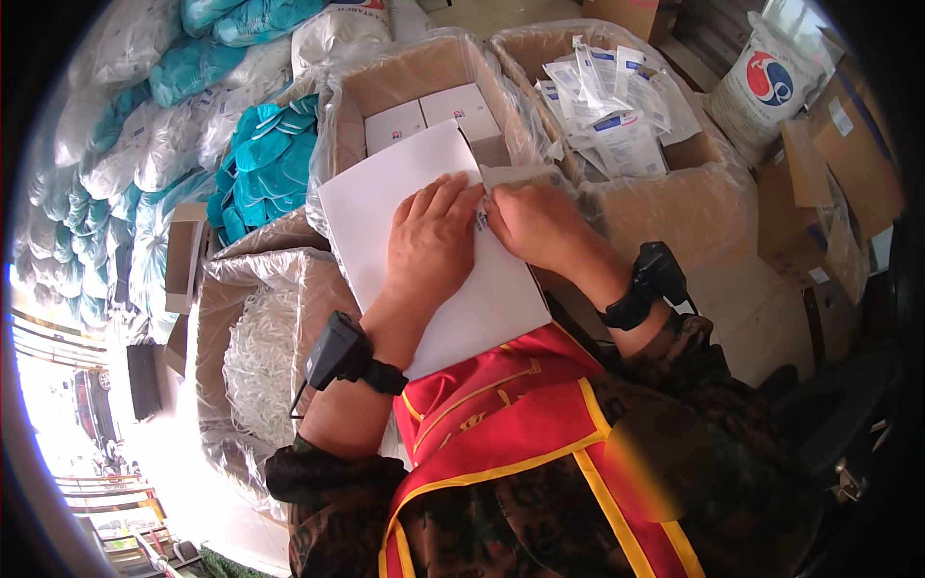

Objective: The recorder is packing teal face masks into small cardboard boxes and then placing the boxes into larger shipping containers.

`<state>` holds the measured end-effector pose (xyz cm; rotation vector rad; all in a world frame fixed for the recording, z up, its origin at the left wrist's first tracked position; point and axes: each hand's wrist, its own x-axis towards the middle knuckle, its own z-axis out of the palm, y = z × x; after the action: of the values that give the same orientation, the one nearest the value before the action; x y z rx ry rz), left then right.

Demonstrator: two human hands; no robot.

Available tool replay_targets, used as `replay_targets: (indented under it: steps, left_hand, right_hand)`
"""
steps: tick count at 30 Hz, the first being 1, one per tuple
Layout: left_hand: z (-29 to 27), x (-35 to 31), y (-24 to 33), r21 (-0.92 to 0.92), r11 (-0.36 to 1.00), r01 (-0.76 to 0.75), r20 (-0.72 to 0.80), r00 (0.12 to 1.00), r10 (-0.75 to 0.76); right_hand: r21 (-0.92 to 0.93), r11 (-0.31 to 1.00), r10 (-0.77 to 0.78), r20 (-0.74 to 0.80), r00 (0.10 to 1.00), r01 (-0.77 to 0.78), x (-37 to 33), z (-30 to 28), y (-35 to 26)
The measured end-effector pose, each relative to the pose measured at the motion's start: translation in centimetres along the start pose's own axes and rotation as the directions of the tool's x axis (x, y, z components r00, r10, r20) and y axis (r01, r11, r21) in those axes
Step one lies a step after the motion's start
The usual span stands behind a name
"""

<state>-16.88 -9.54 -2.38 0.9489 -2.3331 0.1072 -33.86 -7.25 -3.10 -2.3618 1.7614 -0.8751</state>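
From the head camera: my left hand (431, 246) lies flat and spread on the white sheet (424, 241), pinning it against my lap so it cannot slide; my right hand (536, 226) pinches a small label (482, 221) at the sheet's right edge, fingertips closed on it; the sheet rests over my red apron (511, 405). Ahead, a lined cardboard box (424, 72) holds small white cartons (434, 114); the box to its right (694, 154) holds clear flat packets (617, 106); the carton at my left (289, 279) holds a heap of white strands (260, 361).
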Motion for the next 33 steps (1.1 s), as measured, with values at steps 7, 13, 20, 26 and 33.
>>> replay_targets:
  steps: [7, 13, 20, 26, 33]
  left_hand:
    - [-0.1, 0.8, -0.4, 0.008, 0.999, 0.042, 0.116, 0.992, -0.043]
    - [0.9, 0.2, -0.9, 0.051, 0.998, -0.021, 0.046, 0.999, 0.018]
    - [0.2, -0.3, 0.1, 0.006, 0.999, -0.036, 0.018, 0.999, 0.036]
    - [-1.2, 2.5, -0.2, 0.029, 0.971, -0.238, 0.145, 0.962, 0.232]
    - [-3.1, 6.6, 0.3, -0.189, 0.878, -0.439, 0.253, 0.842, 0.476]
  right_hand:
    - [-0.054, 0.998, 0.011, 0.025, 1.0, -0.009, 0.1, -0.1, -0.2]
    - [0.03, 0.999, -0.013, -0.045, 0.999, 0.015, -0.2, 0.4, 0.5]
    - [0.45, 0.891, 0.068, -0.005, 0.998, -0.058, -0.9, 0.8, 3.1]
    - [0.546, 0.833, 0.079, 0.046, 0.996, -0.092, -1.0, 0.5, 3.3]
    - [0.582, 0.809, 0.102, 0.0, 0.995, -0.083, -1.7, 1.7, 4.4]
